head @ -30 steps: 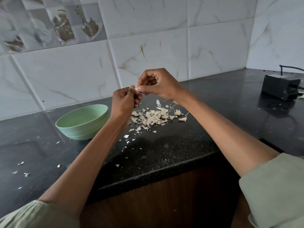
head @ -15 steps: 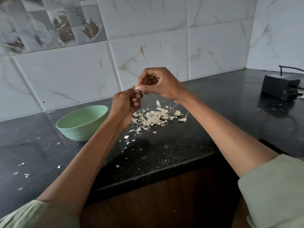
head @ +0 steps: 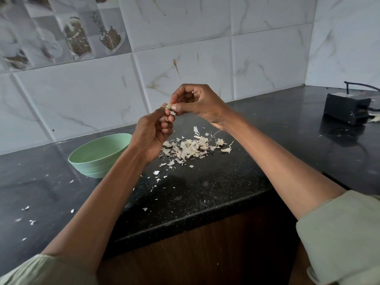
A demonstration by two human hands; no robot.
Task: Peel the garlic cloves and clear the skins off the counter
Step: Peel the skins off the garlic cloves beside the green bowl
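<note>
Both hands meet above the counter (head: 205, 194). Left hand (head: 151, 136): fingers curled, thumb and forefinger closed on the lower end of a small pale garlic clove (head: 169, 106), held in the air well above the worktop. Right hand (head: 197, 104): thumb and fingertips pinched on the upper side of the same clove, remaining fingers loosely bent; I judge the nail to be working under the skin.

Left to right across the scene: stray skin flakes (head: 26, 217) on the near-left counter; a pale green bowl (head: 98, 155) at far left, its contents hidden from me by the rim; the main heap of garlic skins (head: 189, 149) beneath and just right of the hands; a black box-shaped device (head: 347, 109) with a cable at far right.

Step in hand, as I judge it: peeling, not yet clearing. The next move calls for a firm hold by my left hand while the right strips the loosened skin away and lets it fall.

No brand, label or legible writing; the upper-left wall tiles carry pictures only.
</note>
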